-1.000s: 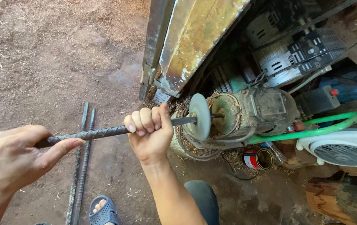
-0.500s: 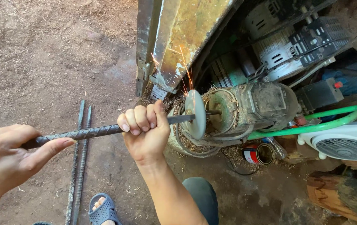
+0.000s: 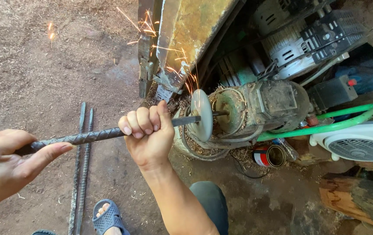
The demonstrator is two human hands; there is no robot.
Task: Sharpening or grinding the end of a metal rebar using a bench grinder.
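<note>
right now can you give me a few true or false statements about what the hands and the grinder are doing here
1. Both hands grip the ribbed steel bar. True: the left hand holds its near end, the right hand grips nearer the tip.
2. The bar's tip meets the pale grinding wheel. True, and sparks fly upward.
3. No sparks are visible. False: orange streaks rise past the metal sheet.
4. Two more bars lie on the dirt floor. True.
5. The hose beside the motor is red. False: it is green.
6. The person wears gloves. False: both hands are bare.
</note>
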